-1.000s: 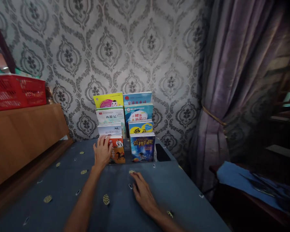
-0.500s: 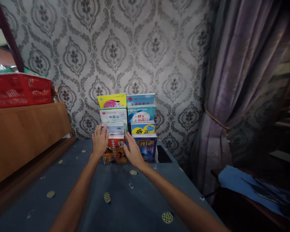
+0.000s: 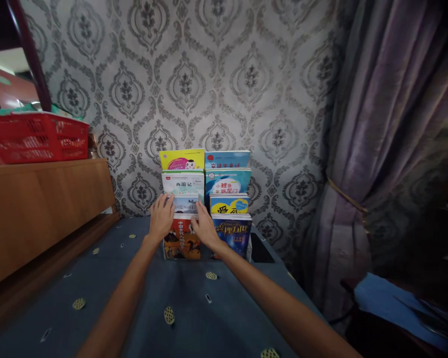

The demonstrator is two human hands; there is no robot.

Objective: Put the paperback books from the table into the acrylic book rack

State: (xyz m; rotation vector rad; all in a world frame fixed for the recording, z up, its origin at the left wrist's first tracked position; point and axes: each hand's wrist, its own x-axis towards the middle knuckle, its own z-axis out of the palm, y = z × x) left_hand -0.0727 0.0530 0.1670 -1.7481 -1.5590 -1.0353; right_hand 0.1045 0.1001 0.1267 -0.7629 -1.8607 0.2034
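Observation:
A tiered rack of picture books (image 3: 227, 186) stands against the patterned wall at the far end of a blue cloth-covered table (image 3: 194, 318). My left hand (image 3: 161, 219) reaches to the left column, its fingers on the top edge of the white-blue book (image 3: 184, 204) in the second row from the front. My right hand (image 3: 205, 227) rests at the right side of the same column, its fingers at that book's right corner, above the orange-red front book (image 3: 181, 241). Both hands have fingers slightly apart, touching the books.
A wooden cabinet (image 3: 41, 209) runs along the left with a red plastic basket (image 3: 35, 136) on top. A purple curtain (image 3: 377, 149) hangs at the right, tied back. A blue cloth (image 3: 399, 308) lies on a dark surface at the lower right. A dark slot (image 3: 261, 248) sits beside the rack.
My right hand rose from the tablecloth and reached forward to the left column of books. My left hand shifted up from the front book to the one behind. The camera came closer.

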